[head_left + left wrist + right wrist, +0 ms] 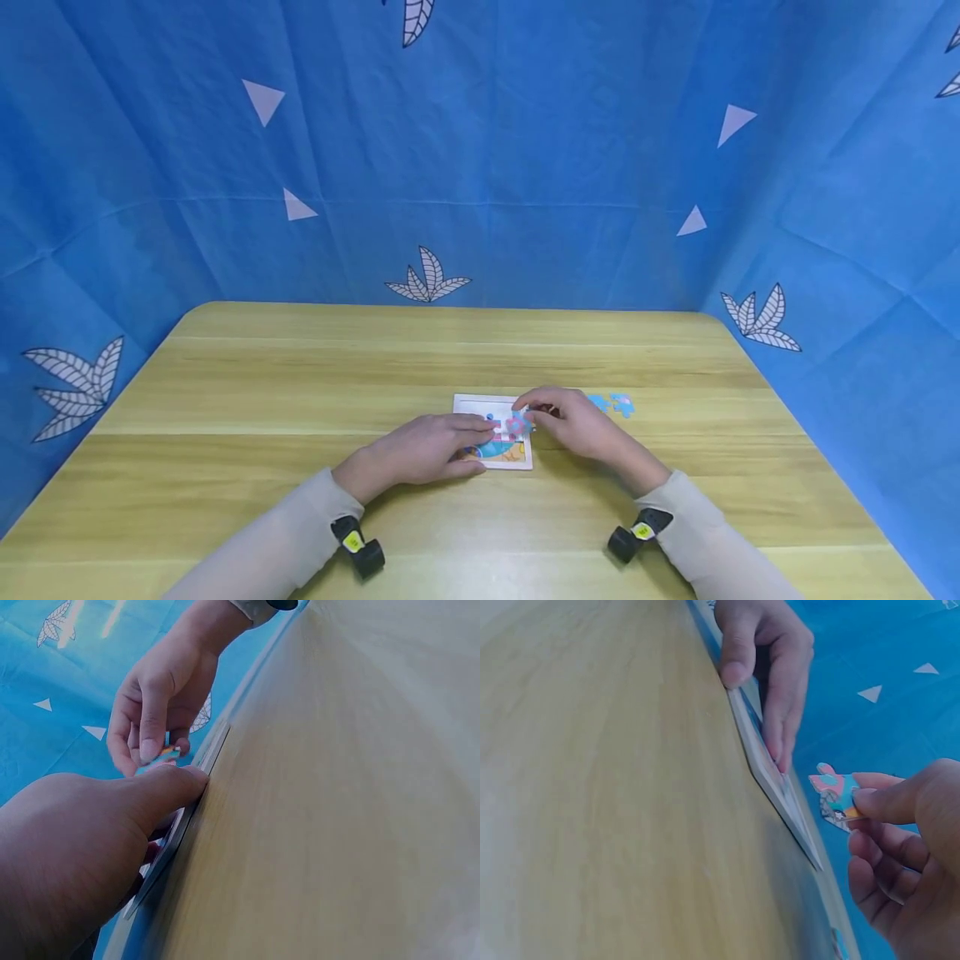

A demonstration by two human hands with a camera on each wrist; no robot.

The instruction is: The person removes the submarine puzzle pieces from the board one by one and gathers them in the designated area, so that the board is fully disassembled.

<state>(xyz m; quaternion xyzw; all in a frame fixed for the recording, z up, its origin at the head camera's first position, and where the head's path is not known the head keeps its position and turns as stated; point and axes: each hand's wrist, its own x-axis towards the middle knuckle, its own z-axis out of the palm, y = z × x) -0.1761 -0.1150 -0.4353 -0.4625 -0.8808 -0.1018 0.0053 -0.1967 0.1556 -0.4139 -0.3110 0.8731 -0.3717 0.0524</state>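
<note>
While half-curled, right hand (573,418) in pinch on puzzle piece (838,796).

Even, bright light fills the head view, with pale glare on the yellow wood-grain counter (300,400) and soft shadows beneath the beige-sleeved forearms (277,533). Wrist views look dimmer and hazy; in the left, white streaks cross the blue patterned cloth (45,750) and the left hand (75,855) is shaded.

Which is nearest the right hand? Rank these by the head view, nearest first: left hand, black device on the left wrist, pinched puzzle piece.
1. Puzzle piece: pinched in the right hand.
2. Left hand: on the left, touching the puzzle board.
3. Black device: farther left, lower in view, on the left wrist.
</note>
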